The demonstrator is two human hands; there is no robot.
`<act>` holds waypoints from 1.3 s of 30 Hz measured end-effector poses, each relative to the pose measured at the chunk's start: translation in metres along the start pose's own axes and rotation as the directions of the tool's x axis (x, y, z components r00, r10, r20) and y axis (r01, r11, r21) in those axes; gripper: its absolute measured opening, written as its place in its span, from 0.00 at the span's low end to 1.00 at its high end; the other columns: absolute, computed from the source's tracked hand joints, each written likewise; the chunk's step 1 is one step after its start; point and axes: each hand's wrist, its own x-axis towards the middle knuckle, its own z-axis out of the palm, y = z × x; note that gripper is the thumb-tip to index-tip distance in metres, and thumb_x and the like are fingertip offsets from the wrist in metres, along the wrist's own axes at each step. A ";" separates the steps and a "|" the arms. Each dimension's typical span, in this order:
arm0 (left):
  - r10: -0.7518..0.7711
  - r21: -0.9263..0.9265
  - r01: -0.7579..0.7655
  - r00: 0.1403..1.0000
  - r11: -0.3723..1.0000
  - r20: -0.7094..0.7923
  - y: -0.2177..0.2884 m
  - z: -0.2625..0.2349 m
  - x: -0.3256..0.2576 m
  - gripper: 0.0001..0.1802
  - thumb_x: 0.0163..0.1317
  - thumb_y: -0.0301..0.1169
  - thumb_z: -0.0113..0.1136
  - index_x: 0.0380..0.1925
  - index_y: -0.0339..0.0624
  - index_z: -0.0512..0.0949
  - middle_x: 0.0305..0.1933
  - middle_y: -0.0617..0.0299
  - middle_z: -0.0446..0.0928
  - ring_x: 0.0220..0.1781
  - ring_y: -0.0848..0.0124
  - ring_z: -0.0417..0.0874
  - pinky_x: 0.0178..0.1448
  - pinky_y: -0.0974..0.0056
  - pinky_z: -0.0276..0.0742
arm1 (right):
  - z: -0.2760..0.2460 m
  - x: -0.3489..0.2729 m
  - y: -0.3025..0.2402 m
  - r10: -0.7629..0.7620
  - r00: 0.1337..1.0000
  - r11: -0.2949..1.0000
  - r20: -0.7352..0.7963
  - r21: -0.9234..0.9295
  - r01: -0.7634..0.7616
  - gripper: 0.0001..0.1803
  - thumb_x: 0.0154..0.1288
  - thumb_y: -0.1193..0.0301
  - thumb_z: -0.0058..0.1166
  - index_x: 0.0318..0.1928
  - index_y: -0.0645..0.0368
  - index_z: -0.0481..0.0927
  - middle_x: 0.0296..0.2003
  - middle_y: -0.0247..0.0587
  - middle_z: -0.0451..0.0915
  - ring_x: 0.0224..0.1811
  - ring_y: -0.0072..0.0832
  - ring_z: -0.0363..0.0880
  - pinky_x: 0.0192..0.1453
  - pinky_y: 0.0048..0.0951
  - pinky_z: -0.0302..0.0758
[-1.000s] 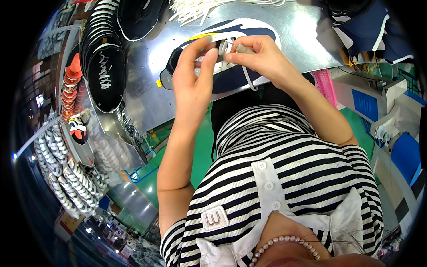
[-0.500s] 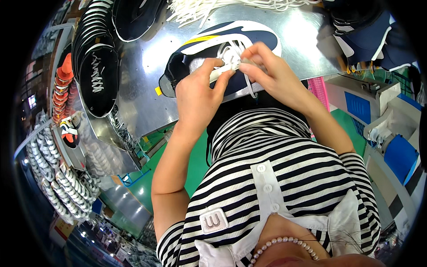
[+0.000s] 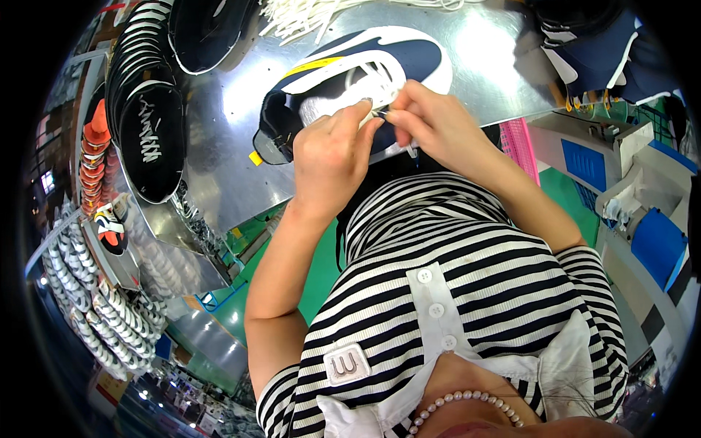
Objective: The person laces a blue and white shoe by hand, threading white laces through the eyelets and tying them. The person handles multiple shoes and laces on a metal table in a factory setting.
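A navy, white and yellow sneaker point(image 3: 431, 55) lies on its side on the metal table, its heel toward the left. White shoelace point(image 3: 376, 71) runs loosely across its throat. My left hand point(image 3: 328, 160) pinches the near white eyelet edge of the sneaker between thumb and forefinger. Close beside it my right hand point(image 3: 442, 120) is closed, fingertips pressed together on the lace at that edge. A small dark tip shows between the two hands. My fingers cover most of the near eyelets, and a bit of lace hangs below my right hand.
A heap of white laces point(image 3: 303, 16) lies at the table's far side. Stacked black shoe parts point(image 3: 151, 142) stand at the left, with another black piece point(image 3: 208, 33) beside them. Navy shoe uppers point(image 3: 602, 69) lie at the far right, above a pink basket point(image 3: 520, 150).
My right hand has come slightly lower and closer to my left, its fingertips now together at the eyelet edge. The lace loops look drawn farther from my left hand.
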 end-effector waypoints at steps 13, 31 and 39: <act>0.294 0.020 -0.293 0.954 0.956 -0.063 -0.005 0.003 -0.015 0.15 0.54 0.22 0.68 0.41 0.38 0.74 0.21 0.59 0.74 0.21 0.60 0.75 0.26 0.59 0.70 | 0.023 0.000 -0.005 -0.300 0.950 0.895 -0.087 -0.371 0.249 0.11 0.70 0.69 0.47 0.40 0.67 0.71 0.24 0.52 0.79 0.26 0.48 0.81 0.34 0.42 0.76; 0.413 0.018 -0.413 0.907 0.910 -0.084 -0.012 -0.009 -0.034 0.14 0.56 0.23 0.64 0.40 0.40 0.70 0.27 0.62 0.77 0.25 0.69 0.79 0.29 0.65 0.69 | -0.006 0.026 -0.030 -0.284 0.896 0.850 0.341 -0.343 0.400 0.11 0.60 0.73 0.60 0.44 0.61 0.82 0.33 0.45 0.85 0.35 0.35 0.85 0.37 0.33 0.77; 0.245 -0.103 -0.241 0.969 0.965 0.027 -0.013 -0.017 -0.030 0.18 0.51 0.25 0.71 0.39 0.38 0.72 0.24 0.58 0.76 0.22 0.61 0.78 0.26 0.60 0.70 | -0.043 0.043 -0.064 -0.372 0.905 0.859 -0.207 0.292 0.420 0.10 0.63 0.75 0.61 0.45 0.63 0.83 0.33 0.38 0.85 0.40 0.23 0.85 0.47 0.23 0.79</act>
